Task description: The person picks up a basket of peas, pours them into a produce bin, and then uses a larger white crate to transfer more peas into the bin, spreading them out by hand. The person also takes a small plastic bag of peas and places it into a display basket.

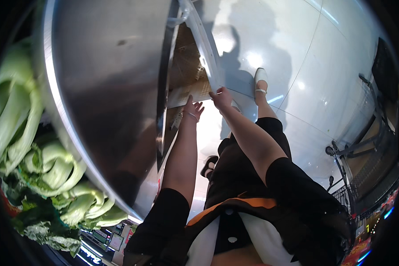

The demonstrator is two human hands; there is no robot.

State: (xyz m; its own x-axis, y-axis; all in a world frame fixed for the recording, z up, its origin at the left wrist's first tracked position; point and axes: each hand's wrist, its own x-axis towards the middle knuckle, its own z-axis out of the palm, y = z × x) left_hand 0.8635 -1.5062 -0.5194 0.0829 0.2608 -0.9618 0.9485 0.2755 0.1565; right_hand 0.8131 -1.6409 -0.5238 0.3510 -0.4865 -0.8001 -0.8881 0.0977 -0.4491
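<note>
My right hand (222,98) grips the near corner of a white plastic crate or panel (204,55), its fingers curled at the edge. To its left is my left hand (193,109), palm partly up and fingers spread, the thumb at the piece's near edge. The white piece lies beside the dark lower edge of a metal-sided counter (113,76). Between the two shows a brown, partly shaded space with a perforated light surface (194,91). What lies deeper inside is hard to make out.
Leafy green vegetables (56,166) lie beyond the counter's rim at left. Pale floor tiles (306,83) stretch to the right, with wheeled metal carts (362,146) at far right. A white shoe (261,79) and a black shoe (208,166) are on the floor.
</note>
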